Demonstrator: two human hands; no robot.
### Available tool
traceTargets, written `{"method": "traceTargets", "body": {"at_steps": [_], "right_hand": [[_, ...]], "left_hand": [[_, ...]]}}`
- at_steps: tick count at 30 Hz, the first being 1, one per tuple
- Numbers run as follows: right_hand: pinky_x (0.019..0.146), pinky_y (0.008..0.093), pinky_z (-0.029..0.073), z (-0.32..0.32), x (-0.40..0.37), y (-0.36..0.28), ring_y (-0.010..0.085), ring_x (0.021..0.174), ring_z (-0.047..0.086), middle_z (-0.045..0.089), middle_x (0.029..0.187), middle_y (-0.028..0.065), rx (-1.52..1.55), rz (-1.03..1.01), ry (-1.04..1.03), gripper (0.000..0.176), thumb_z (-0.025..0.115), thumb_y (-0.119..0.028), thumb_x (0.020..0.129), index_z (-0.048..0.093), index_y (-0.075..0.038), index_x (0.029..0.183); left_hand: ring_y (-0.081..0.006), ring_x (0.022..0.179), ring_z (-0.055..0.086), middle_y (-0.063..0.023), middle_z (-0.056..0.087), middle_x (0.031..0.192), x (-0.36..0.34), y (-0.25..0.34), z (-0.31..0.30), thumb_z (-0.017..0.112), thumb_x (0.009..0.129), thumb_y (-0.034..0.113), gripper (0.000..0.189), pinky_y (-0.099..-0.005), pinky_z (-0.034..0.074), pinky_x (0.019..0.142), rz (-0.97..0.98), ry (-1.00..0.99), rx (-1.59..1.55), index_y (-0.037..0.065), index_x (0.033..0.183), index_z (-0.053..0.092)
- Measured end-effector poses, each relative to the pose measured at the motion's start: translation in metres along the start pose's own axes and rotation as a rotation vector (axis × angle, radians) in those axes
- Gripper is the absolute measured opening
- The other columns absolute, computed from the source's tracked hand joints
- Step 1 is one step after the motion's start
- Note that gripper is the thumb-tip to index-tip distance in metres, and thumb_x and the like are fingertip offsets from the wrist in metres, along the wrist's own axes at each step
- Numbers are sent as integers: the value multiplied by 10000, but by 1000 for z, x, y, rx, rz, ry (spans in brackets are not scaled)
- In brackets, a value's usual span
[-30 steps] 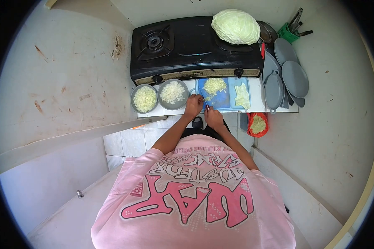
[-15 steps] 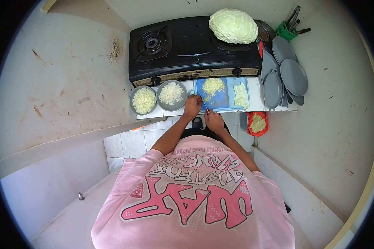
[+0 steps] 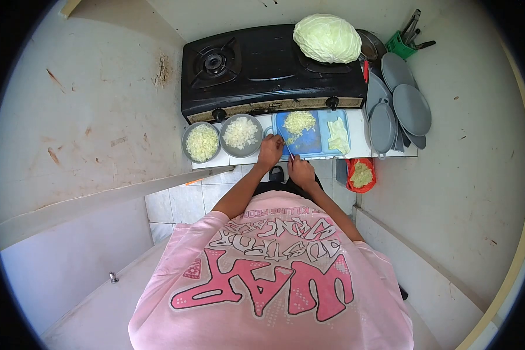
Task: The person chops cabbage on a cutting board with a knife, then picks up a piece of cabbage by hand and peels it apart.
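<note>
We have our right hand [image 3: 301,170] closed around a knife [image 3: 288,149], its blade angled over the near edge of the blue cutting board [image 3: 310,142]. Our left hand [image 3: 270,151] rests curled at the board's near left corner; we cannot tell whether it grips anything. Chopped cabbage [image 3: 299,122] is piled at the board's far end, with two filled bowls [image 3: 184,143] just to its left

We note a whole cabbage [image 3: 326,38] on the black stove [image 3: 262,61], two filled metal bowls [image 3: 185,140] left, grey lids [image 3: 411,109] stacked right
</note>
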State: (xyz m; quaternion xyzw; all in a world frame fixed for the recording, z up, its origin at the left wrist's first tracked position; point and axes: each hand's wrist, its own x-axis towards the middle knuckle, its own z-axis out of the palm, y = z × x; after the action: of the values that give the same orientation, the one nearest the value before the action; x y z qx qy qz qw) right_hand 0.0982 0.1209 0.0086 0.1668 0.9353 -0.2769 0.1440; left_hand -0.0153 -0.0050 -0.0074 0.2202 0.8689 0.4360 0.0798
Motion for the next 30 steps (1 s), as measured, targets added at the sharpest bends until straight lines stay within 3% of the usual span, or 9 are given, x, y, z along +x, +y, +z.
{"method": "traceTargets", "body": {"at_steps": [14,23,30], "right_hand": [[792,590,548,1,0,-2,502,805,690,688,835,327,108,2,8,420,502,-366,1016,609,40,1033],[766,570,565,3,15,-4,469,817,708,703,840,293,37,-14,-6,375,523,-336,1010,612,28,1030],[752,587,562,8,1,4,496,777,695,689,808,314,67,-11,40,393,526,-343,1005,613,40,1016]], "left_hand": [[-342,761,665,-183,649,813,1,-1,-4,638,811,-42,94,-425,555,710,120,7,-7,-12,875,700],[-347,761,663,-187,650,804,2,1,-7,639,808,-42,97,-430,552,726,84,-20,21,-6,873,702],[-328,762,677,-183,650,799,1,-1,-2,661,820,-25,73,-418,558,724,27,-11,7,-2,874,704]]}}
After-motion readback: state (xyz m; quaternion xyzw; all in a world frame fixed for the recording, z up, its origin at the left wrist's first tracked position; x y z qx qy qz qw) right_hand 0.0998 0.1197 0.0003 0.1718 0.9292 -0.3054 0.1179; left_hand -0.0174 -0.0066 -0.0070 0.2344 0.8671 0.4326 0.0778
